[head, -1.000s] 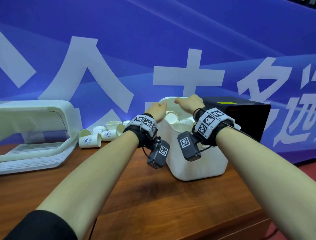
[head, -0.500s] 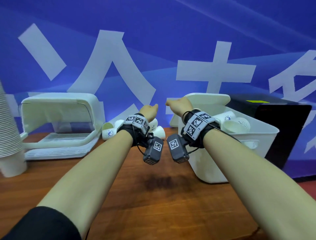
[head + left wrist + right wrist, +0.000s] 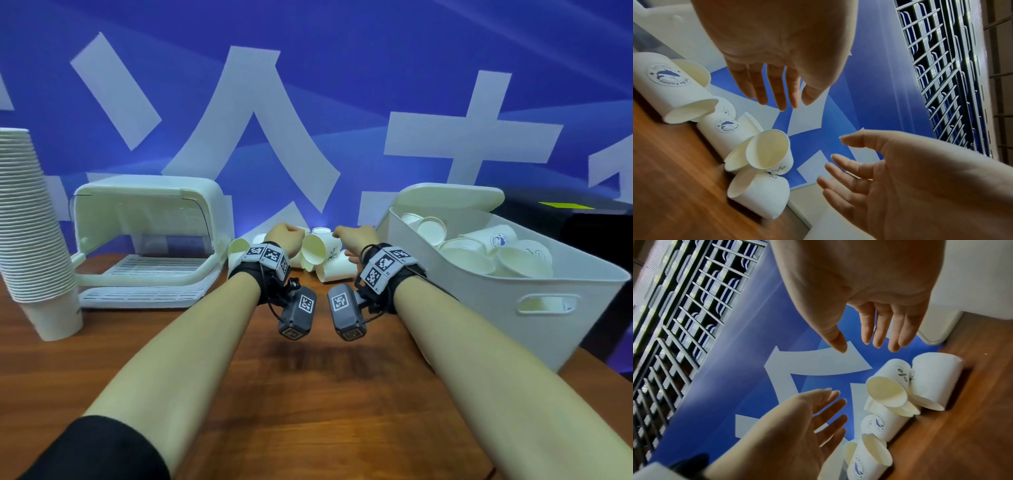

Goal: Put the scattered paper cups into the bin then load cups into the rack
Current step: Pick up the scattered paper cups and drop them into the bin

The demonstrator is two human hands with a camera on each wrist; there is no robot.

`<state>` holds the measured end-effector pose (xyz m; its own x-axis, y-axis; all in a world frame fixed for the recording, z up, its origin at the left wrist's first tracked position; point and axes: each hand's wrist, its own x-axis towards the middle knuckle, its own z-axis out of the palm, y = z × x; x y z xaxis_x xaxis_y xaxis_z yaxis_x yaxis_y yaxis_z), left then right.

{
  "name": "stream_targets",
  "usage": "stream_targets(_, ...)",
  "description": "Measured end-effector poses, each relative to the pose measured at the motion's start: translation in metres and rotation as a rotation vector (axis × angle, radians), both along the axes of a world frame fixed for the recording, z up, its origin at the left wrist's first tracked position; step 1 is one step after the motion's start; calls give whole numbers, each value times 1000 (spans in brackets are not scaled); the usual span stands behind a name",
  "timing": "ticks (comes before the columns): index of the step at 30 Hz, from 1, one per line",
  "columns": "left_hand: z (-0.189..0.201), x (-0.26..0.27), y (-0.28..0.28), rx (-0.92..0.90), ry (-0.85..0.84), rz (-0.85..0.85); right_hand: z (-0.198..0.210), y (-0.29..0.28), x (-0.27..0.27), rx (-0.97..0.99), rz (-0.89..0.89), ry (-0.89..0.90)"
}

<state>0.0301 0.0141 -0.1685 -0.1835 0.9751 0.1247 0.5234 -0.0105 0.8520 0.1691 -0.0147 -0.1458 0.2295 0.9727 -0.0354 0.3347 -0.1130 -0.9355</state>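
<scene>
Several white paper cups (image 3: 323, 255) lie tipped in a pile on the wooden table against the blue backdrop, between the rack and the bin. My left hand (image 3: 286, 235) and right hand (image 3: 352, 236) hover side by side just above the pile, palms facing each other. In the left wrist view my left hand (image 3: 789, 100) has straight, spread fingers and holds nothing above the cups (image 3: 768, 149). The right wrist view shows my right hand (image 3: 867, 344) just as empty, over the cups (image 3: 888, 389). The white bin (image 3: 513, 329) on the right holds several cups.
A white cup rack (image 3: 147, 240) with a clear hood stands at the left, nothing in it. A tall stack of nested cups (image 3: 30, 222) stands at the far left. The bin's lid (image 3: 452, 197) leans behind it, with a black box (image 3: 596, 226) at the right edge.
Both hands have moved left from over the bin to the pile of scattered cups. The head view has turned left, bringing in the whole rack and the tall cup stack.
</scene>
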Motion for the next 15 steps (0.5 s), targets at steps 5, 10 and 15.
stream_targets(5,-13,-20,9,-23,23,71,-17,15,-4,-46,-15,-29)
stream_targets(10,-21,-38,13,-18,120,146,-35,39,-7,-83,-11,-86)
stream_targets(15,-34,-49,31,-35,230,173,-45,52,-11,-8,18,-257)
